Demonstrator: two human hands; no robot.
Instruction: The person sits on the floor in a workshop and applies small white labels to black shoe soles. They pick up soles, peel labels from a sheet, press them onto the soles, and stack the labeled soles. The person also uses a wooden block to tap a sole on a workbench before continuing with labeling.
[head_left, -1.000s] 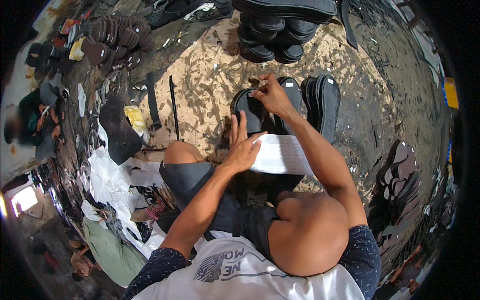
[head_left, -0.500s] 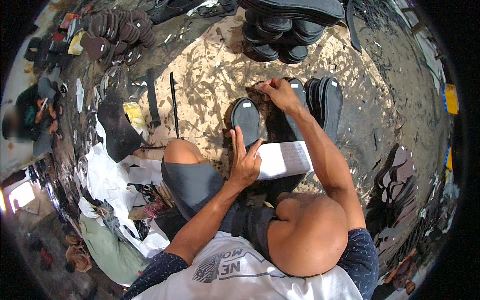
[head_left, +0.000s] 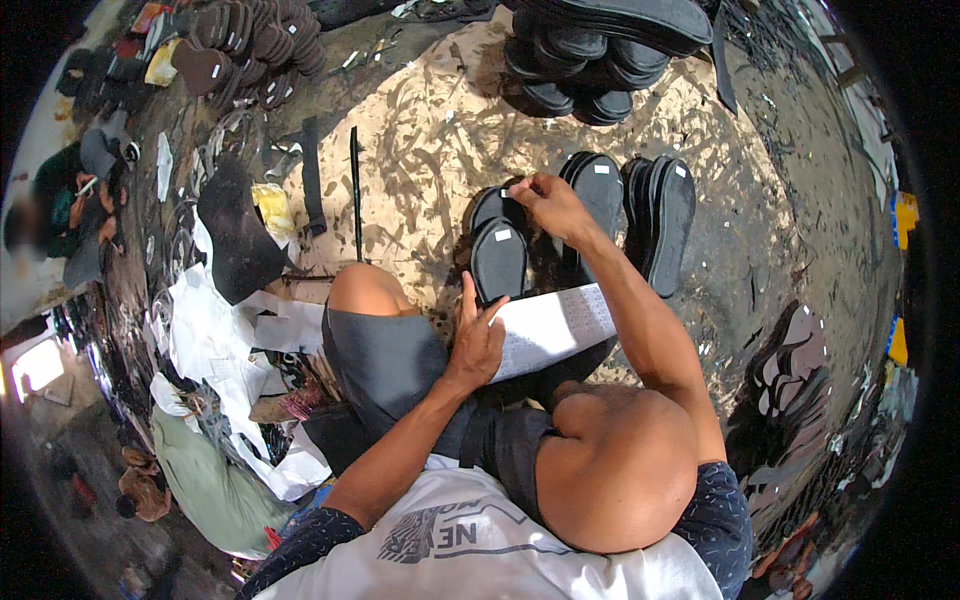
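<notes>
Two dark sandal soles overlap in front of me. The nearer sole (head_left: 498,262) has a small white sticker near its tip and covers part of the farther sole (head_left: 487,207). My left hand (head_left: 477,342) grips the nearer sole's close end between thumb and fingers. A white sticker sheet (head_left: 550,330) reaches from that hand across to my right forearm; whether the hand also holds it is unclear. My right hand (head_left: 550,208) pinches a small white sticker (head_left: 506,193) at the farther sole's tip. To the right stand stickered soles (head_left: 600,195) and another stack (head_left: 670,225).
A tall pile of black soles (head_left: 610,35) stands at the far side of the stained board (head_left: 420,130). Brown soles (head_left: 235,50) lie far left, white scraps (head_left: 205,320) left, pale-topped soles (head_left: 795,350) right. Another person (head_left: 75,205) sits at the left edge.
The nearer sole has shifted toward me with my left hand, and a farther sole's tip now shows. My right hand has come slightly nearer, meeting that tip with a sticker.
</notes>
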